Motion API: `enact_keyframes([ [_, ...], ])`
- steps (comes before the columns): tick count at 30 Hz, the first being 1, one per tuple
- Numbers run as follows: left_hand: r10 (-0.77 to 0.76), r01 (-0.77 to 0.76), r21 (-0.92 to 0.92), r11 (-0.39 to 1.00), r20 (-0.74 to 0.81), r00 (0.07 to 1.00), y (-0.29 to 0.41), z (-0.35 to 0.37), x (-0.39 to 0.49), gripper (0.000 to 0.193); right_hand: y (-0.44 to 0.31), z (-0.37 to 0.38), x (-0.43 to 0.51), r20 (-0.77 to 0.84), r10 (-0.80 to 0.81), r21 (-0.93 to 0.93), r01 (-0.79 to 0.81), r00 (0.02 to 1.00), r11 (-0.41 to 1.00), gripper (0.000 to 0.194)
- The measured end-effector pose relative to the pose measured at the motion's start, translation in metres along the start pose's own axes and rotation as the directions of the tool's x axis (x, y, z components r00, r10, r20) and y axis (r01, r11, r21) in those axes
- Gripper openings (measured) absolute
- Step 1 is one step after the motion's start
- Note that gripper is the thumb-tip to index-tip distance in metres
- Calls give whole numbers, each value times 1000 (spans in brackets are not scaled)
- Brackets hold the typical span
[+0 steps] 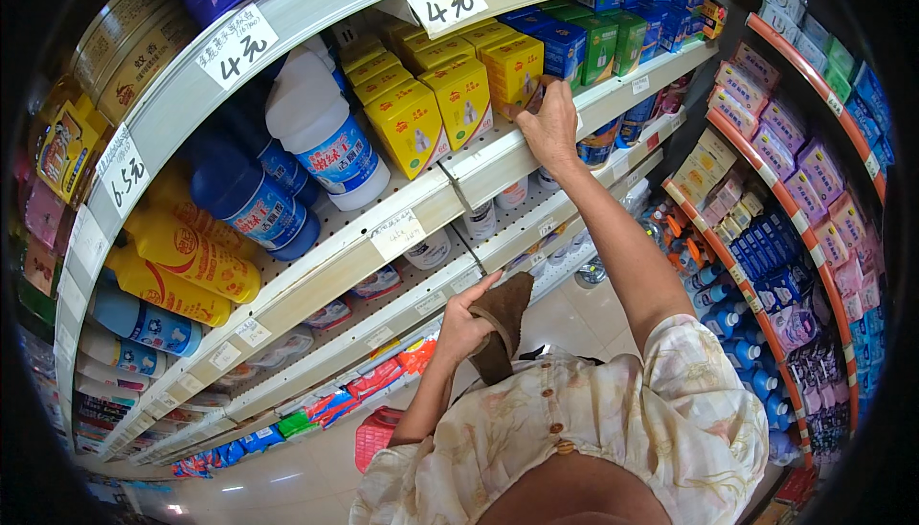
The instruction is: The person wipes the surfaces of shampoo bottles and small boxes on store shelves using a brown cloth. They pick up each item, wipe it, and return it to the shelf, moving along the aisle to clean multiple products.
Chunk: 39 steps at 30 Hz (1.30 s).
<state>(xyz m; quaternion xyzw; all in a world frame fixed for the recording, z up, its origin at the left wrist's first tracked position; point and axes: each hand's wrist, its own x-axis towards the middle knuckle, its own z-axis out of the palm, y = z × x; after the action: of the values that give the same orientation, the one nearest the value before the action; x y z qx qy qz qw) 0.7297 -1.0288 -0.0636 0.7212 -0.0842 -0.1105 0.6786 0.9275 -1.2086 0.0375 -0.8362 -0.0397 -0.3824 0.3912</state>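
My right hand (551, 123) reaches to the upper shelf, its thumb and fingers around the lower right corner of a yellow carton (513, 65). Lower down, my left hand (465, 320) holds a brown cloth (506, 309), with its index finger stretched towards the shelf edge. More yellow cartons (406, 123) stand in rows left of my right hand. To its right are a blue box (563, 51) and green boxes (599, 47). A white bottle with a blue label (330, 137) stands left of the cartons.
Blue bottles (251, 202) and yellow bottles (194, 252) fill the shelf's left part. A metal shelf edge (402, 227) with price tags runs below. Another shelf with an orange edge (761, 309) stands at right. A red plastic basket (375, 435) is on the floor.
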Motion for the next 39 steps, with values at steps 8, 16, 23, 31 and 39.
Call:
enact_keyframes([
  [8, -23, 23, -32, 999, -13, 1000, 4, 3, -2, 65, -4, -2, 0, 35, 19, 17, -19, 999, 1000, 58],
  [16, -70, 69, -64, 996, -16, 997, -2, 1, -3, 61, -20, -5, -14, -118, -292, 41, 299, 949, 953, 58],
  [23, -40, 37, -68, 997, -41, 998, -7, 3, -6, 61, -42, 15, -31, 78, -241, 54, 238, 967, 970, 69],
  [31, -51, 46, -79, 996, -61, 997, 4, -2, -14, 60, -58, 27, -37, 71, -162, -48, 166, 984, 985, 59],
  [39, -16, 11, -49, 999, -97, 995, 1, -5, -16, 53, -64, 22, -32, 105, -85, 28, 83, 991, 996, 67],
])
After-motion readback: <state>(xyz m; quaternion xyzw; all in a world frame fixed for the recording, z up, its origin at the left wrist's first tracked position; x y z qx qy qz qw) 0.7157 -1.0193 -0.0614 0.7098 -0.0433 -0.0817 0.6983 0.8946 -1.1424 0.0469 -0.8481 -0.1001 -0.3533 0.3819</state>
